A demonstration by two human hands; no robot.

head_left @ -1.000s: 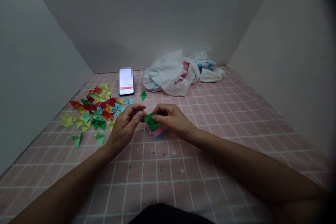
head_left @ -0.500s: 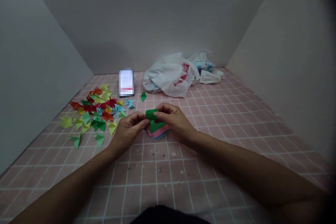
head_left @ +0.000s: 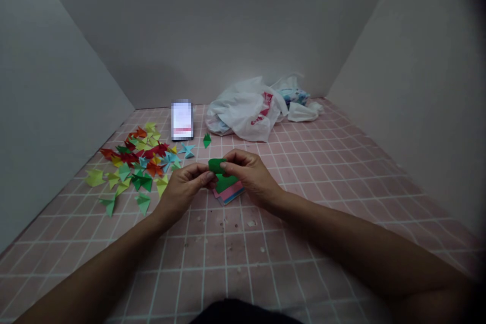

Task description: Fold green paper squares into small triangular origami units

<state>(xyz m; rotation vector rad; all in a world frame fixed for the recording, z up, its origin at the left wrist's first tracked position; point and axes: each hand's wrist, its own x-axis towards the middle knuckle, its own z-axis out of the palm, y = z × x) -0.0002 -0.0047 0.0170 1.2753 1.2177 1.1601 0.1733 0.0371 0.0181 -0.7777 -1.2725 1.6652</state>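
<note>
Bridging both hands (head_left: 183,186) (head_left: 251,176): green paper (head_left: 216,165)

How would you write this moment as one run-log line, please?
left hand: pinching green paper | right hand: pinching same paper | close by: paper stack | left side: folded paper pieces

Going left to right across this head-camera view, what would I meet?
Leftmost yellow folded paper → left hand → held green paper → right hand → rumpled white-and-blue bundle.

The paper (head_left: 216,165) is green, the left figures (head_left: 142,180) red, yellow, green and blue, the far bag (head_left: 241,109) red-printed white, the table (head_left: 334,177) pink, white-gridded.
</note>
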